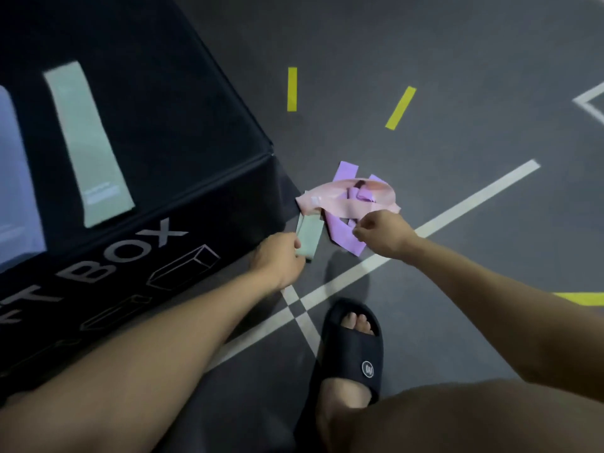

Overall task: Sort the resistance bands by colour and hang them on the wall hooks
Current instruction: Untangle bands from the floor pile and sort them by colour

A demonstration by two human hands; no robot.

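Note:
A heap of resistance bands lies on the dark floor by the corner of a black box (209, 178). A pink band (330, 199) loops over purple bands (340, 228). My left hand (277, 256) pinches a mint green band (309, 235) at the heap's left edge. Just right of it, my right hand (380, 232) hovers over the purple bands with its fingers curled; whether it holds one I cannot tell. On the box top lie a second mint green band (88, 142) and a blue-lilac band (13, 178), flat and side by side. No wall hooks are in view.
White lines (457, 204) cross the grey floor under the heap. Two yellow tape strips (292, 89) lie beyond it. My foot in a black slide sandal (351, 348) stands just below the heap, and my knee fills the bottom right corner.

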